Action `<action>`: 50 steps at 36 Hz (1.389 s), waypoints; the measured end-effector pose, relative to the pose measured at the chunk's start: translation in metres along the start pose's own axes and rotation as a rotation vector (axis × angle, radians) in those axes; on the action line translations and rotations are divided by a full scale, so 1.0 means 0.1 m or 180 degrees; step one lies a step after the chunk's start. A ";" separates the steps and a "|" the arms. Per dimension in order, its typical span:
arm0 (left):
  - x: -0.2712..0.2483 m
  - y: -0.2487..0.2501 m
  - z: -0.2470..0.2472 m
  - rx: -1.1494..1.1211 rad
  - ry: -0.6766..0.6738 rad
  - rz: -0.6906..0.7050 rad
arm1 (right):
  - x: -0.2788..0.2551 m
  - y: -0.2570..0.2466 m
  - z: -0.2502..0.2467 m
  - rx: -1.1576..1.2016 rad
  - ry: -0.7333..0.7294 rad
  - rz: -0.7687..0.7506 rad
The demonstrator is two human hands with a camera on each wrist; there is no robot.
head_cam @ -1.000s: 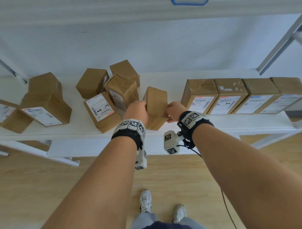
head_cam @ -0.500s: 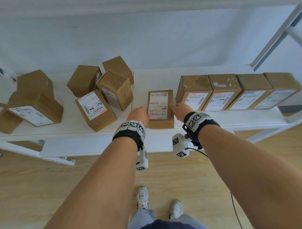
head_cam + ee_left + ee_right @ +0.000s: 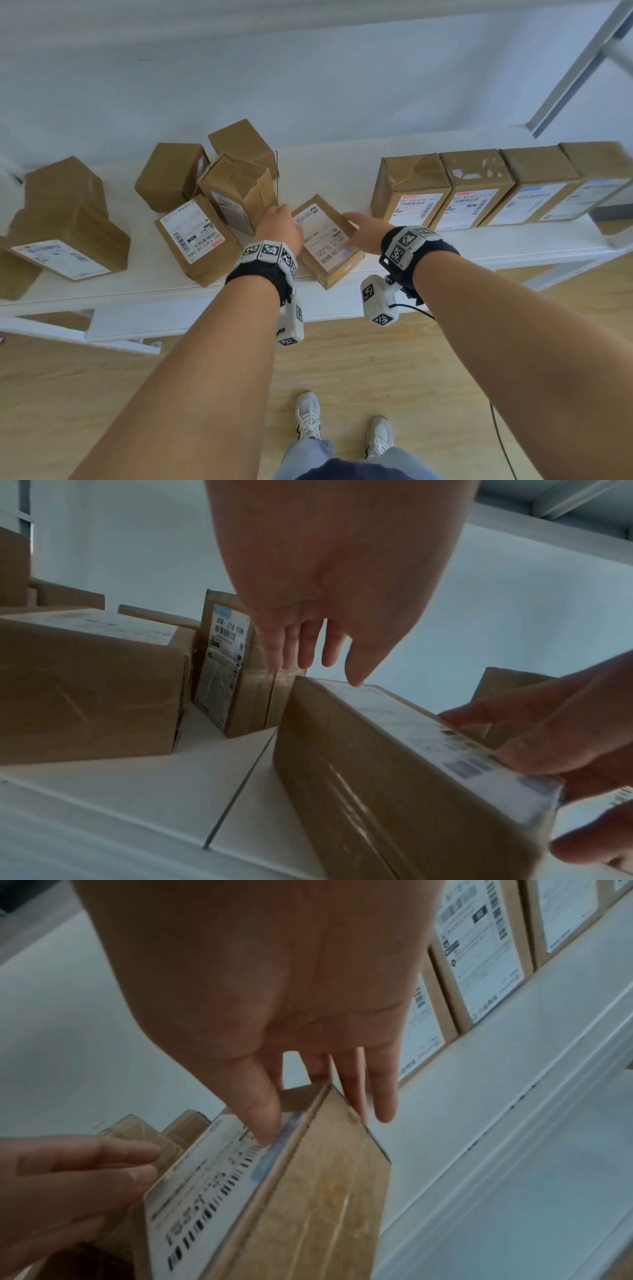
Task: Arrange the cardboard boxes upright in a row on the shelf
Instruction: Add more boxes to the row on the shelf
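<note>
The labelled cardboard box now lies flat on the white shelf with its shipping label facing up, skewed so one corner pokes past the front edge; a second ago I had it on edge with plain brown card toward me, and half a second ago it lay square. My left hand rests at its left edge with fingers out nearly straight, the thumb tip touching the top rim and nothing gripped (the wrist view shows the other fingers hanging clear behind). My right hand pinches the right edge, thumb on the label and fingers down the side. The upright row stands well to the right, its nearest box just beyond my right hand. I judge the label is found, so tipping it upright against that row comes next.
</note>
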State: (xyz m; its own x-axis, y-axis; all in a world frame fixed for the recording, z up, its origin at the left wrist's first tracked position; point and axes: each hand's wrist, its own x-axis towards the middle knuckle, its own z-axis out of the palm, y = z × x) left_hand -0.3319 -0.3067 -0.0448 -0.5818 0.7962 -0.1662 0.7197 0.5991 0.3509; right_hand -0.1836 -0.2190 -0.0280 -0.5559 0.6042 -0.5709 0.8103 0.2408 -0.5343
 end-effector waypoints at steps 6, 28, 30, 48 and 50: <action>0.07 -0.01 -0.01 -0.0046 -0.0271 0.0204 | 0.13 -0.13 0.01 -0.0292 -0.0249 -0.0056; -0.05 0.06 0.01 -0.0346 -0.0644 -0.0928 | -0.02 0.06 0.04 0.0631 0.0115 0.1071; -0.08 0.02 0.05 -0.0347 -0.0617 -0.0948 | -0.01 0.07 0.02 0.0636 0.0119 0.1005; -0.22 0.06 0.02 -0.0419 -0.0553 -0.0253 | -0.11 -0.08 0.05 0.1170 0.0144 0.0593; -0.20 0.05 -0.04 -0.0589 -0.0356 -0.0202 | -0.10 -0.14 -0.02 0.0999 0.0370 0.0410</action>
State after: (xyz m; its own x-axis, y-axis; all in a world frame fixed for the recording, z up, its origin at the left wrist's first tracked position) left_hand -0.3177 -0.3202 -0.0360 -0.5708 0.7679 -0.2909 0.5950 0.6309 0.4979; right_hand -0.1891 -0.2269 -0.0142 -0.4135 0.7011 -0.5809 0.7659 -0.0772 -0.6383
